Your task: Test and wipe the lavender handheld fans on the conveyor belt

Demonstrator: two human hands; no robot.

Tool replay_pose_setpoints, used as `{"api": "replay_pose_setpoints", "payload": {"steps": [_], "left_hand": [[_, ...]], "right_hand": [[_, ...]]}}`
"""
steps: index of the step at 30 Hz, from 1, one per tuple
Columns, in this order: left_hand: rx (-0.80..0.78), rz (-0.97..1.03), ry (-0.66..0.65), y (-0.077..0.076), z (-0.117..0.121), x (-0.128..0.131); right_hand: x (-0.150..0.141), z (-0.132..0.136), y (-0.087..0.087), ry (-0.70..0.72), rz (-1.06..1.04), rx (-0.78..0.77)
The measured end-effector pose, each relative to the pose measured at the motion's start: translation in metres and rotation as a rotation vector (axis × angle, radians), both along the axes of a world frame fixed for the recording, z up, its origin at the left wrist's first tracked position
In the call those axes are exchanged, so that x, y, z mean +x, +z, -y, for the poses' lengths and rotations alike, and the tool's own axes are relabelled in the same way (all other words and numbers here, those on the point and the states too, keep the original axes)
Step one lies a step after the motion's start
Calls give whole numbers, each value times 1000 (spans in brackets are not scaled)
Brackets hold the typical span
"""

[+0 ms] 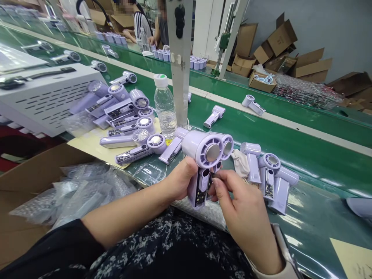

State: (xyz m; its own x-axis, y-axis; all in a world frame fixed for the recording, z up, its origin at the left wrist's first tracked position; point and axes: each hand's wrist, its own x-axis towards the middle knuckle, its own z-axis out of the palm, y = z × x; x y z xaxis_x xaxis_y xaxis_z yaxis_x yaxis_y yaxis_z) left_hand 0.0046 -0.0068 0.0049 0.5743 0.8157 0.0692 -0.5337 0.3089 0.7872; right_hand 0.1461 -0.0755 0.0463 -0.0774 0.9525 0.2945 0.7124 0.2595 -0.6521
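My left hand (180, 179) is wrapped round the handle of a lilac handheld fan (203, 153), holding it upright over the near edge of the green belt (290, 147). My right hand (242, 211) pinches at the front of that fan's handle, fingers pressed together near its button. A second lilac fan (226, 145) lies just behind the held one. Whether my right fingers hold a small part, I cannot make out.
Several lilac fans (128, 124) lie in a pile at left, more fans (270, 176) at right. A water bottle (165, 106) stands by a metal post (180, 58). A cardboard box with plastic bags (72, 193) sits at lower left. A white machine (43, 97) is far left. People work across the belt.
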Motion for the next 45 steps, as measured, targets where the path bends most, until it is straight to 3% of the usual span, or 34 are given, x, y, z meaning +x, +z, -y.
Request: {"api": "replay_pose_setpoints", "payload": {"steps": [2, 4, 10, 13, 16, 19, 26, 28, 33, 38, 45], "left_hand": [[38, -61, 73, -6, 0, -1], [49, -80, 62, -10, 0, -3], [20, -39, -350, -7, 1, -6], [-3, -64, -422, -5, 1, -7], [-88, -67, -388, -7, 3, -6], [-176, -40, -351, -11, 4, -4], [-237, 61, -337, -16, 4, -3], [-241, 57, -292, -17, 2, -6], [-189, -17, -83, -15, -9, -20], [-188, -3, 32, -11, -18, -32], [-137, 15, 178, -15, -29, -73]], "right_hand": [[3, 0, 3, 37, 59, -18], [5, -1, 7, 105, 21, -91], [6, -5, 10, 221, -237, -195], [6, -6, 5, 242, -356, -256], [8, -6, 0, 259, -400, -254], [9, -5, -3, 276, -315, -133], [9, 0, -3, 280, -207, -54], [20, -2, -5, 220, -176, -57], [52, -31, -26, -128, -154, -253], [40, -62, -41, -196, -76, -209], [41, -69, -35, -249, 53, -175]]}}
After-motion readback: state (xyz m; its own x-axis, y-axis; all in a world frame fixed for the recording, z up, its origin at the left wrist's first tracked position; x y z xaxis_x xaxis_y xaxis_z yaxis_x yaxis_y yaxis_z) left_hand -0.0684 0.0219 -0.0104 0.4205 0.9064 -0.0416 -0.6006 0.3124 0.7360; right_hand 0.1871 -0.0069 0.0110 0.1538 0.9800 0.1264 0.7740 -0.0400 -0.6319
